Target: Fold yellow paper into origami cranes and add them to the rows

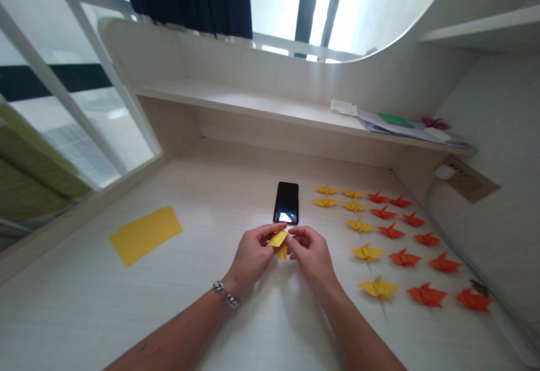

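Note:
A partly folded piece of yellow origami paper (pixel 278 239) is held above the desk between my two hands. My left hand (pixel 254 251) pinches it from the left, with a beaded bracelet on that wrist. From the other side, the fingers of my right hand (pixel 311 247) grip its right edge. One yellow flap points down below the fingers. Just beyond my fingertips lies a black smartphone (pixel 287 201). To the right, folded yellow paper cranes (pixel 367 253) and orange paper cranes (pixel 404 258) stand in rows.
Yellow paper sheets (pixel 145 236) lie on the desk at left. A shelf (pixel 253 106) runs along the back, bearing papers (pixel 405 126) at its right. A cable (pixel 447 230) drops from a wall socket (pixel 466 178) along the right edge. A mirror (pixel 358 10) hangs above.

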Demonstrator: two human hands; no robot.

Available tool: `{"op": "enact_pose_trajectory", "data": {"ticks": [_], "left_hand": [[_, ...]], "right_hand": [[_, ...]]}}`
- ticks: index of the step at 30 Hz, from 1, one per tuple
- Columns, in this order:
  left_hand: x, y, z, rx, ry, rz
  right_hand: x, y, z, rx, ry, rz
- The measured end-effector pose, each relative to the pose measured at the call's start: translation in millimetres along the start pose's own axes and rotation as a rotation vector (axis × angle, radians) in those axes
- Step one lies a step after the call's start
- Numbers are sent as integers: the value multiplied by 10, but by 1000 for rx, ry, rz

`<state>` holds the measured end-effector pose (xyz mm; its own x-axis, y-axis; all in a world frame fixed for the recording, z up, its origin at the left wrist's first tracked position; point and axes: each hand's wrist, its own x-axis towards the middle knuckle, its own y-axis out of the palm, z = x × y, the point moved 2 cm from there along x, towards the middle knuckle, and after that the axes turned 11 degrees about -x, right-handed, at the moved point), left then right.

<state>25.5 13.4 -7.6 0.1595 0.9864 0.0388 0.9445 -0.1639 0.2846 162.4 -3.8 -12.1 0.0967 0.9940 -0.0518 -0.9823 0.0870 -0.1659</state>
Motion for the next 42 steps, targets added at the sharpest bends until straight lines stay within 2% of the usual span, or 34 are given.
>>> {"op": "enact_pose_trajectory", "data": {"ticks": [6, 11, 17, 23, 25, 28, 32, 38, 42], "left_hand": [[-12, -6, 30, 40, 0, 25], [-18, 8, -11, 49, -15, 63], [-24, 59, -84, -64, -36, 36], [-45, 67, -97, -58, -51, 135], [-56, 56, -96, -104, -68, 132], [-60, 51, -94, -301, -104, 137], [-39, 60, -81, -473, -157, 98], [-38, 100, -70, -386, -153, 161], [-47, 94, -46, -329, -138, 189]], "right_hand": [[-17, -19, 50, -18, -11, 0], [-4, -56, 80, -108, -118, 18], [16, -84, 68, 18, -16, -47], [23, -78, 77, -2, -55, 34], [27, -92, 68, 34, -21, 9], [27, -113, 59, 187, 62, -30], [13, -120, 61, 316, 116, -23], [12, -111, 58, 233, 56, 36], [24, -113, 52, 176, 2, 29]]}}
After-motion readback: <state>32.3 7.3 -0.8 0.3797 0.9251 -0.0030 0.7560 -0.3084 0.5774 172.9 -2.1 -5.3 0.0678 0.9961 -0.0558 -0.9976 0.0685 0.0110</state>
